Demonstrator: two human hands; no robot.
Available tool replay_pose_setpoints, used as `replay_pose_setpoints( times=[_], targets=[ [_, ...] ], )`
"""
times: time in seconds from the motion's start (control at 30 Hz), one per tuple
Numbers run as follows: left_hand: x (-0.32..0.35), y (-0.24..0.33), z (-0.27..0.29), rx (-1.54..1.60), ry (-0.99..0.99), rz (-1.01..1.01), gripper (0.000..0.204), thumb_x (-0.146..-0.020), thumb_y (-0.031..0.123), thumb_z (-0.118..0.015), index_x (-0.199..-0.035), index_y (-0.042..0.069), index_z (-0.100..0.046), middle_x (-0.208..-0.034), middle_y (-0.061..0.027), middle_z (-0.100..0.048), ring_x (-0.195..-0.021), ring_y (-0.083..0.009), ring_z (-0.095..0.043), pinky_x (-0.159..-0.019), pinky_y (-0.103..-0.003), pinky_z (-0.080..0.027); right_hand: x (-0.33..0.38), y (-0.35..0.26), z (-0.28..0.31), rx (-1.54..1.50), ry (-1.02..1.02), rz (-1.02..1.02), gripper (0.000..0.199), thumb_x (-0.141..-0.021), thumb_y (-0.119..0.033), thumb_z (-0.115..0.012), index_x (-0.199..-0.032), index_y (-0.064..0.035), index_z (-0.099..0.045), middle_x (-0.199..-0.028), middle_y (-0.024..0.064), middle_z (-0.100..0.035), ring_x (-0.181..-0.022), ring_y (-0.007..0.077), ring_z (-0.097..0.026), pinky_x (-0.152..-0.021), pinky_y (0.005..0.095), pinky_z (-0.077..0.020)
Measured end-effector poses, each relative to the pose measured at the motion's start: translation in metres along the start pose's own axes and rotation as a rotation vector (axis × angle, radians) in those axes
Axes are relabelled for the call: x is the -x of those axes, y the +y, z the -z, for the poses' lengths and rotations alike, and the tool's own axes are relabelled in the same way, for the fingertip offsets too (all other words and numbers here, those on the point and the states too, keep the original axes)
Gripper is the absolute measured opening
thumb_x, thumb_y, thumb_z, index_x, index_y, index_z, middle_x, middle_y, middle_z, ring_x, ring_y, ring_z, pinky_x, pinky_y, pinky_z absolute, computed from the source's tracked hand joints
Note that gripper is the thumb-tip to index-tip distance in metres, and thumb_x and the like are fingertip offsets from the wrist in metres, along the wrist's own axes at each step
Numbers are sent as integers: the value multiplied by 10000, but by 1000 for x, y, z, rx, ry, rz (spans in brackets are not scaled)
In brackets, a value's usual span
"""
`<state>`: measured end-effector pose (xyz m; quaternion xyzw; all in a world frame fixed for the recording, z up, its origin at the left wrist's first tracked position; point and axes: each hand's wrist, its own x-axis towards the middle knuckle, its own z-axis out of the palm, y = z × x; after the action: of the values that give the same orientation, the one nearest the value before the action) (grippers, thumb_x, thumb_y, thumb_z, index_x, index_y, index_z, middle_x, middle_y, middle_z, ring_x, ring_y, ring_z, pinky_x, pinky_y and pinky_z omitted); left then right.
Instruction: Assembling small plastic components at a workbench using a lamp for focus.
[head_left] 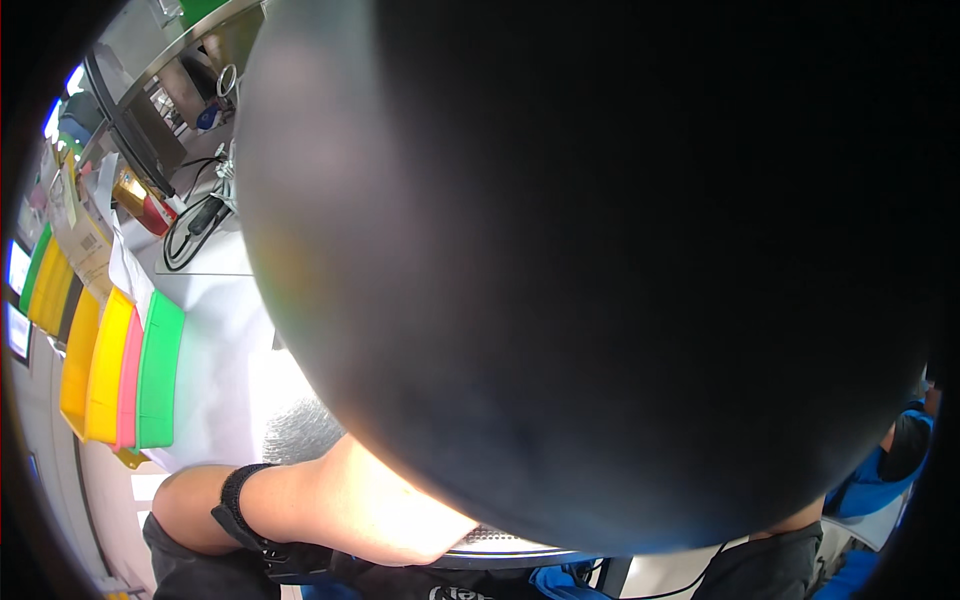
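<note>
A large dark, rounded, blurred thing fills most of the head view, very close up; I cannot make out its kind. My left arm, with a black strap around it, comes in from the lower left. It runs behind the dark thing, which hides my left hand. On the lower right, a dark sleeve and a sliver of skin belong to my right arm; its hand is hidden too. Whether either hand touches the dark thing cannot be seen.
Yellow, pink and green plastic bins stand along the left of the white table. Behind them lie papers, a red and gold can and a coiled black cable. Someone in blue sits at the far right.
</note>
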<state>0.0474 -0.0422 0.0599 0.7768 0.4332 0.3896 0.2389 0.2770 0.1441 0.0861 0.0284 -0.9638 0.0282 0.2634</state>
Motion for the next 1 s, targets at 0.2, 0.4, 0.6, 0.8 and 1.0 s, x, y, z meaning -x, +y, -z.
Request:
replay_pose_setpoints(
  times=[0.2, 0.4, 0.6, 0.8, 1.0],
  targets=[
    [3, 1, -6, 289, 113, 132, 189, -812, -22, -649, -960, 16, -760, -891, -83, -721, -762, -232, -684, -667, -353, -546, -14, -7, -1, 11, 103, 25, 520, -744, -726, -757, -863, -222, -807, -598, -32, -577, -464, 144, -516, -418, 301, -369],
    [2, 4, -4, 523, 95, 326, 180, -818, -29, -653, -968, -11, -751, -904, -98, -734, -764, -223, -687, -666, -349, -544, -8, 0, 2, 78, 100, 99, 544, -739, -731, -755, -803, -192, -786, -585, -19, -569, -462, 147, -518, -417, 297, -367],
    [-2, 6, -11, 420, 197, 252, 177, -826, -30, -688, -991, -18, -750, -926, -108, -742, -810, -224, -699, -708, -342, -549, -14, -11, 19, -8, 19, -65, 473, -723, -599, -833, -840, -146, -770, -871, -5, -725, -731, 207, -708, -661, 332, -538],
    [-9, 7, -12, 524, 227, 254, 173, -854, -7, -759, -1026, -11, -774, -990, -106, -770, -911, -210, -718, -809, -326, -565, -15, -17, 25, 10, 20, -94, 472, -719, -580, -851, -841, -131, -776, -919, -6, -767, -765, 224, -756, -710, 335, -579],
    [-9, 11, -10, 779, 159, 389, 106, -898, -33, -737, -986, -16, -793, -968, -95, -787, -937, -180, -719, -848, -307, -567, -17, -19, 20, -18, 71, -129, 471, -711, -563, -860, -887, -133, -783, -952, -10, -772, -813, 216, -759, -732, 321, -579]
  ],
)
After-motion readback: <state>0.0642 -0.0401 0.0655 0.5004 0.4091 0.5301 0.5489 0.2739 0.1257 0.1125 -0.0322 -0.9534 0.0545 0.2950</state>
